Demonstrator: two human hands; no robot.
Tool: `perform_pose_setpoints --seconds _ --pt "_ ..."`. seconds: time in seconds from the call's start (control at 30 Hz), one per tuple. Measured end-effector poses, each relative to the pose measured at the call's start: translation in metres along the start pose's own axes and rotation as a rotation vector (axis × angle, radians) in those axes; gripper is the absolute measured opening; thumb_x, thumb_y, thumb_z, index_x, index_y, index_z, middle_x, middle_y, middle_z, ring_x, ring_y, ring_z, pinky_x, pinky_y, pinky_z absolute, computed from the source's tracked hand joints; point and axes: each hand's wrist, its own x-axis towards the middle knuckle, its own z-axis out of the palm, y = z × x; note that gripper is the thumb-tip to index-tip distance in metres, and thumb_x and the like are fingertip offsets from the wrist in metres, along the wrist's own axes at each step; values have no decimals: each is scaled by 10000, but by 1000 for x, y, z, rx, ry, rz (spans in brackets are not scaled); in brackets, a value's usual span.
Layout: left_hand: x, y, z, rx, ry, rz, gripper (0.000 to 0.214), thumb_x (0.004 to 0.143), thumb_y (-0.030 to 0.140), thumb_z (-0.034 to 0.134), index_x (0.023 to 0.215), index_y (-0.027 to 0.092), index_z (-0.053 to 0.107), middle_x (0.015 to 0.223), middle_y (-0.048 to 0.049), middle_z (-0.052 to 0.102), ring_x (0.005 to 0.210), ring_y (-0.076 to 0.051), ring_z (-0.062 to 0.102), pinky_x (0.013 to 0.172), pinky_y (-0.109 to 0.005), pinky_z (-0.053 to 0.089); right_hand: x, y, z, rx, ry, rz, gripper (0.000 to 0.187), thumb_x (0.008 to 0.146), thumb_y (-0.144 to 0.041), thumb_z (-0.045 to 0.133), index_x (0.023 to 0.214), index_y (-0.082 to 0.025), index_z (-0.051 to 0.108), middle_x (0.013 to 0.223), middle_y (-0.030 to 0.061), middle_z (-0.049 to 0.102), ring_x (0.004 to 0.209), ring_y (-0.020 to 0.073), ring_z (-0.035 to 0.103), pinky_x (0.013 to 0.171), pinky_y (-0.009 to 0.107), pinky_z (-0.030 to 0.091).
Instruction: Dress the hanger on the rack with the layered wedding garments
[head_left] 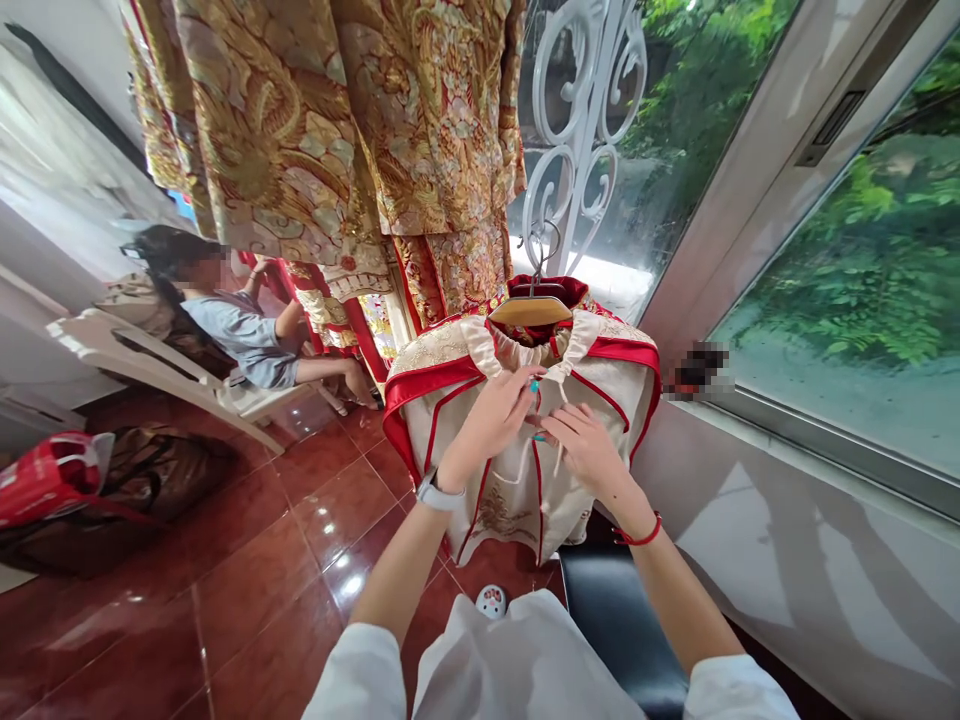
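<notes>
A cream jacket (pixel 450 420) with red trim and a gathered white collar (pixel 484 345) hangs on a wooden hanger (pixel 529 311). Both hands work at its front opening, just below the collar. My left hand (pixel 495 415) is closed, its fingertips pinching the jacket's front near the neck. A little lower and to the right, my right hand (pixel 583 445) has its fingers curled, pinching the front edge. Thin white ties (pixel 559 465) dangle around the hands. Exactly what lies between the fingertips is partly hidden.
Gold-embroidered garments (pixel 277 130) hang behind the jacket, beside a white scrolled metal stand (pixel 577 130). A window (pixel 847 260) is at right and a black seat (pixel 619 620) below. At left, a person (pixel 247 330) sits on a white chair (pixel 150 350), near bags (pixel 52 480).
</notes>
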Motion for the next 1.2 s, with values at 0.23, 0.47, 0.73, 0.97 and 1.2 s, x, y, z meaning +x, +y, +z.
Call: perform_pose_setpoints --seconds 0.23,0.47,0.73,0.97,1.2 --pt "20 -21 3 -351 -472 -205 441 936 484 491 574 245 570 578 -4 631 603 -164 609 667 -282 536 -8 -6 2 85 97 86 305 1017 -194 436 1067 -228 735 923 75 650 882 208 544 792 361 418" --pt "-18 -7 -15 -956 -35 -232 318 835 477 604 1035 246 691 910 -63 728 969 -254 692 799 -424 579 -29 -26 14 316 213 214 380 1021 -275 349 1036 -259 728 1158 111 590 1118 251 534 966 458 472" --pt "-123 -34 -73 -1188 1123 -274 240 672 207 776 802 222 575 539 98 386 440 -55 236 453 -189 400 -41 26 0 579 111 379 677 989 -660 241 680 -215 646 802 131 649 760 247 609 744 411 499" --pt "-175 -77 -117 -877 1221 -447 176 725 117 638 805 264 584 603 66 520 496 -102 366 466 -213 393 4 105 -35 281 100 482 379 974 -425 430 708 -214 596 660 26 567 597 157 484 623 323 419" --pt "-167 -80 -38 -62 979 -540 390 687 282 773 1024 297 577 997 -47 618 949 -290 595 691 -399 523 10 65 3 544 202 564 285 915 -205 428 1117 -209 629 1102 111 667 979 235 649 883 406 524"
